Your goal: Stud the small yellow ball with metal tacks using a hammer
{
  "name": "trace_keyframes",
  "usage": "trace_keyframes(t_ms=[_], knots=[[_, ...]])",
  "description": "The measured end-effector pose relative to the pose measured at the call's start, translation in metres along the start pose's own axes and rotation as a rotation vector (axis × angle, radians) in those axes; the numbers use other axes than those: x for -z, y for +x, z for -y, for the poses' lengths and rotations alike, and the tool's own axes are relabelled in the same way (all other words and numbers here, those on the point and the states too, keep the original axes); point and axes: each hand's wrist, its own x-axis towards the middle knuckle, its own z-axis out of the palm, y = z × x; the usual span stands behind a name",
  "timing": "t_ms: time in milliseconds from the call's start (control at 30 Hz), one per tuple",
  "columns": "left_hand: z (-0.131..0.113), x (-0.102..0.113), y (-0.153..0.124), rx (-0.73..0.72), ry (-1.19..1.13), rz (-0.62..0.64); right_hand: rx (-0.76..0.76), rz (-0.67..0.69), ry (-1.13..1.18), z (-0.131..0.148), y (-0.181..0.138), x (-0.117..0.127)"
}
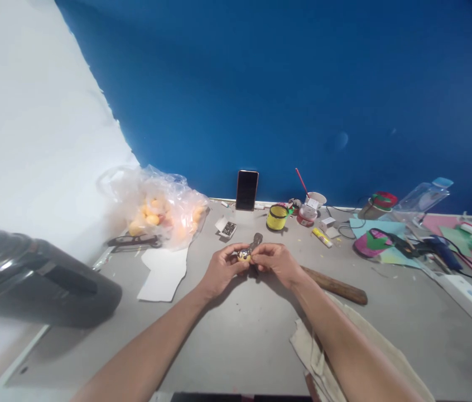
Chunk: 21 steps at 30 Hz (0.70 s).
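Observation:
Both hands meet over the middle of the grey table point(236, 335). My left hand point(221, 269) pinches a small yellow ball-like piece point(244, 255) with dark specks on it. My right hand point(275, 262) has its fingers closed against the same piece from the right. A grey metal tool head point(256, 241) pokes up just behind the fingers. Whether either hand grips that tool I cannot tell. A wooden stick point(336, 287) lies on the table behind my right wrist.
A clear bag of yellow pieces point(156, 211) sits at the left, beside scissors point(133, 241) and white paper point(163, 273). A phone point(247, 190) leans on the blue wall. A yellow cup point(277, 217), small boxes, coloured paper and cables crowd the right. A dark cylinder point(30, 279) lies at the far left.

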Motion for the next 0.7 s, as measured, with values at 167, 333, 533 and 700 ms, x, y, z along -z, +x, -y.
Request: trace_keyframes(t_ms=[167, 333, 533, 700], knots=[[0.0009, -0.0001, 0.0001, 0.022, 0.009, -0.006, -0.016, 0.006, -0.02, 0.0007, -0.0001, 0.0011], [0.0021, 0.0005, 0.0006, 0.01, 0.016, 0.002, -0.042, 0.003, -0.027, 0.0013, -0.0004, 0.0013], [0.0048, -0.0007, -0.0008, -0.028, 0.057, -0.02, -0.033, 0.028, -0.028, 0.0013, -0.0002, 0.0025], [0.0095, -0.003, -0.0015, -0.153, 0.097, -0.1, -0.057, 0.036, 0.04, -0.0008, 0.0001, -0.0001]])
